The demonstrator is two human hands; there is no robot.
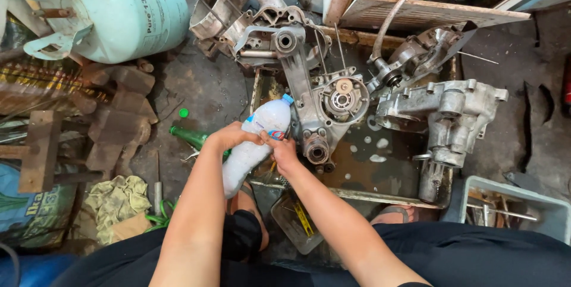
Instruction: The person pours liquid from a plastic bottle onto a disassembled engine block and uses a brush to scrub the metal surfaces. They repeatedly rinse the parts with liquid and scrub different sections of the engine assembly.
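Left hand [231, 136] wraps over the middle of a plastic bottle [257, 144], fingers curled around it; right hand [282, 151] presses its lower flank, fingers closed on it from the other side. Bottle: clear soft plastic, frothy white inside, blue cap [288, 99] tilted up and away toward the tray [357, 193]; base hidden behind the left forearm. It hangs over the tray's near-left corner. Tray: shallow, rusty metal, holding brown liquid with white foam blobs [377, 158]. In it, a long cast-aluminium crankcase [324, 105], dull grey, ribbed, with round bearing bores; beside it a blockier casing [443, 114], greasy, its lower end dipping past the tray rim. A third casing [410, 55] lies behind, partly under a curved hose. Green glass bottle [189, 136] on the dark oily floor, mostly hidden by the left wrist. Pale green gas cylinder [125, 10] top left, cut off by the edge. Crumpled yellowish rag [116, 201] lower left. Grey crate [523, 204] at right, contents hard to make out.
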